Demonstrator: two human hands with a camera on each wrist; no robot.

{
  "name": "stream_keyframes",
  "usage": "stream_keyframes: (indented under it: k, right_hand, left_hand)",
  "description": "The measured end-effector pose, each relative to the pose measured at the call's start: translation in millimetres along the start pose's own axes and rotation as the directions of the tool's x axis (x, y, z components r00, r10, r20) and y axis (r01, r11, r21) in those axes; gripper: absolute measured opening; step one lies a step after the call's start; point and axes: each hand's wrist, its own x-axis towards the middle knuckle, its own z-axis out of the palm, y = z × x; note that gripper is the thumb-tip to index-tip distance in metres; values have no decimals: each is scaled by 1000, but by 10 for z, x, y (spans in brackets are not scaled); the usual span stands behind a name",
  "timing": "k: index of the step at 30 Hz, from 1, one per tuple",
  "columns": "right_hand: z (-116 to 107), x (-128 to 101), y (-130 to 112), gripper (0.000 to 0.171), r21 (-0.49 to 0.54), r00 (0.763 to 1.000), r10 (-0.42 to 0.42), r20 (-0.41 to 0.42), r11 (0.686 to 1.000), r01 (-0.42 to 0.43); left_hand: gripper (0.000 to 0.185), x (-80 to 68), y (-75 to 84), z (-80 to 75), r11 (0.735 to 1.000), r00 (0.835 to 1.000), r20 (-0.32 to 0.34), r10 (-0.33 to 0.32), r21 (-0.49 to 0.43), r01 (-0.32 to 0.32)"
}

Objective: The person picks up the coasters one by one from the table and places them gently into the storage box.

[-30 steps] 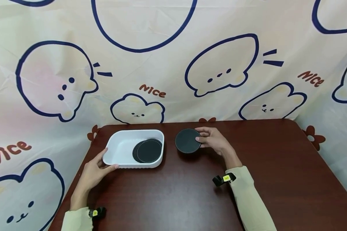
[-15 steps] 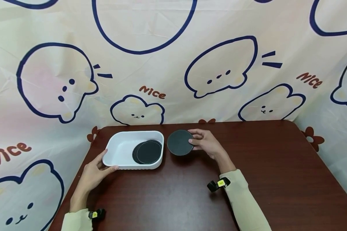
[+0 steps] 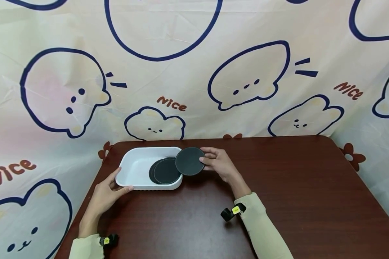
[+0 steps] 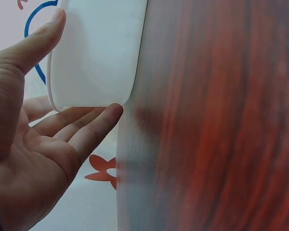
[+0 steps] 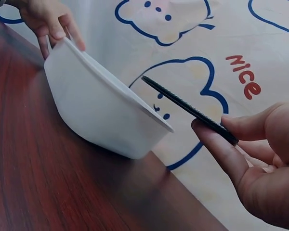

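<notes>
Black round disc (image 3: 189, 161) sits just left of frame centre in the head view, held off the table and overlapping the right rim of the white tray (image 3: 133, 166). Right hand (image 3: 218, 163) pinches the disc's right edge, thumb on top and fingers under; in the right wrist view the disc (image 5: 189, 109) shows edge-on, tilted, clamped between thumb and forefinger (image 5: 220, 150) at lower right of frame, its free end over the tray (image 5: 98, 108) corner, not touching it. Rest of the right fingers are curled behind; can't tell their exact lie.

Left hand (image 3: 105, 192) is at lower left of the head view, on the tray's near-left corner: thumb along the front wall, fingers up the left side. Left wrist view: the hand (image 4: 31, 144) has its thumb straight against the tray (image 4: 98, 53) wall at upper left of frame, fingers straight and together under its bottom edge, fingertips touching. Not curled round it.

Inside the tray, right half, lie stacked black discs (image 3: 164, 170), flat, overlapping, slightly offset; count unclear. Tray rests on the dark red-brown table (image 3: 304, 187), left of centre. Cartoon-animal cloth (image 3: 246, 79) with "Nice" lettering fills the upper frame behind the table. Cream sleeves on both arms, small black clip with a yellow tag (image 3: 230, 213) at the right wrist.
</notes>
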Motion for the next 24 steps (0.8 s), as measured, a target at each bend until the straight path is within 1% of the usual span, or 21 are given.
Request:
stream_keyframes:
  k: [7, 17, 24]
  right_hand:
    - [93, 44, 40, 51, 9, 1000, -12, -17, 1000, 12]
    - [286, 94, 13, 47, 20, 1000, -12, 15, 1000, 12]
    - [411, 152, 3, 46, 44, 999, 15, 31, 999, -17]
  left_hand:
    - [111, -1, 13, -1, 1000, 1000, 6, -8, -2, 8]
    - [112, 4, -4, 3, 1000, 1000, -1, -3, 1, 3]
    - [112, 1, -3, 2, 1000, 1000, 1, -6, -5, 6]
